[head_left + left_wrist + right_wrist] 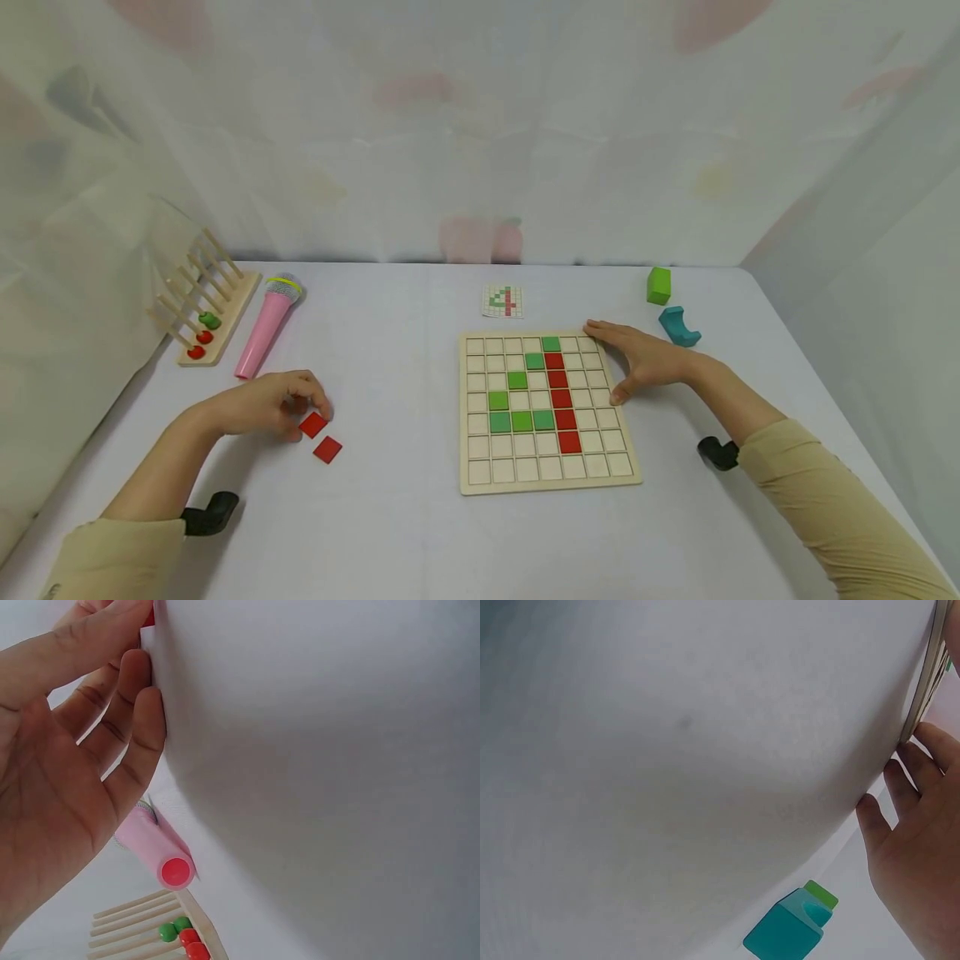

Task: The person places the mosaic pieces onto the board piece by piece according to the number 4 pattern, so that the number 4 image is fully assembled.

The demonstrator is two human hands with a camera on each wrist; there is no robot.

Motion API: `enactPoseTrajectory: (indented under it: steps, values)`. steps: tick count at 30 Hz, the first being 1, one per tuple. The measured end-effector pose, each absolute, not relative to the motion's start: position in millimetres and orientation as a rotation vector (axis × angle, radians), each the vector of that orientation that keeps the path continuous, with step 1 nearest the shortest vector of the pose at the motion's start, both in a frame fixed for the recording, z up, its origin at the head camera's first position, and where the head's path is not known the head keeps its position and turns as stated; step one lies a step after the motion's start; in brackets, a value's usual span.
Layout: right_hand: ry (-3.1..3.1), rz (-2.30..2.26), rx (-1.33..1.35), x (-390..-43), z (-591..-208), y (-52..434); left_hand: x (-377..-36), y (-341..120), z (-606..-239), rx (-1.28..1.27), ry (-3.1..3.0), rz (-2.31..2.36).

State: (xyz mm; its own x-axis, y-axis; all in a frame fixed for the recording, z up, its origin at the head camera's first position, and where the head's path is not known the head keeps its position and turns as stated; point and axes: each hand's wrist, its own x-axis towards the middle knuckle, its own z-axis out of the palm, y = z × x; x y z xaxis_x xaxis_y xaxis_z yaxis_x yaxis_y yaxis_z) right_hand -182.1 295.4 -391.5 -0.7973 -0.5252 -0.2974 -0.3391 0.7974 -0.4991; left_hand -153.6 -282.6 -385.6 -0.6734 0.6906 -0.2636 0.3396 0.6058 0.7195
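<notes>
At the left of the table, my left hand (pixel 266 404) pinches a red square tile (pixel 312 424) between thumb and fingers, low over the cloth. A second red tile (pixel 327 450) lies just beside it. In the left wrist view, only a sliver of the held red tile (pixel 148 616) shows past the thumb. My right hand (pixel 648 357) rests at the right edge of a wooden grid board (pixel 474 479), thumb and fingers spread along its corner and side. Green tiles (pixel 517 380) form a slanted line and a row on the board, and red tiles (pixel 561 398) make a column.
Behind the board lies a small pattern card (pixel 502 302). A pink microphone (pixel 264 333) and a wooden peg stand (pixel 243 296) with red and green beads are at the left. A green block (pixel 659 286) and a teal arch block (pixel 678 326) stand beyond my right hand.
</notes>
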Motion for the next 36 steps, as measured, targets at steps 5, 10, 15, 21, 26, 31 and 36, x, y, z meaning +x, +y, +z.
enactPoseTrajectory:
  steps: [5, 10, 15, 21, 26, 31, 36]
  values:
    - [2.562, -0.593, -0.653, -182.1, -391.9, 295.5, -153.6, -281.0, -385.5, 0.791, 2.32, 0.864]
    - [2.563, -0.593, -0.656, -182.1, -393.3, 296.1, -153.5, -275.7, -382.2, 0.724, 2.33, 0.824]
    - [2.566, -0.594, -0.658, -182.6, -393.8, 297.2, -152.4, -271.1, -381.0, 0.676, 2.344, 0.797]
    - [2.561, -0.593, -0.653, -182.7, -393.0, 297.0, -151.4, -267.3, -379.7, 0.664, 2.411, 0.761]
    - [2.561, -0.592, -0.65, -182.1, -391.8, 296.5, -152.6, -260.9, -375.8, 0.69, 2.454, 0.75]
    - [2.57, -0.577, -0.66, -182.1, -391.5, 296.0, -154.6, -242.1, -366.6, 0.701, 2.524, 0.749]
    - [2.578, -0.577, -0.677, -182.7, -392.2, 296.1, -155.8, -216.5, -360.3, 0.714, 2.552, 0.775]
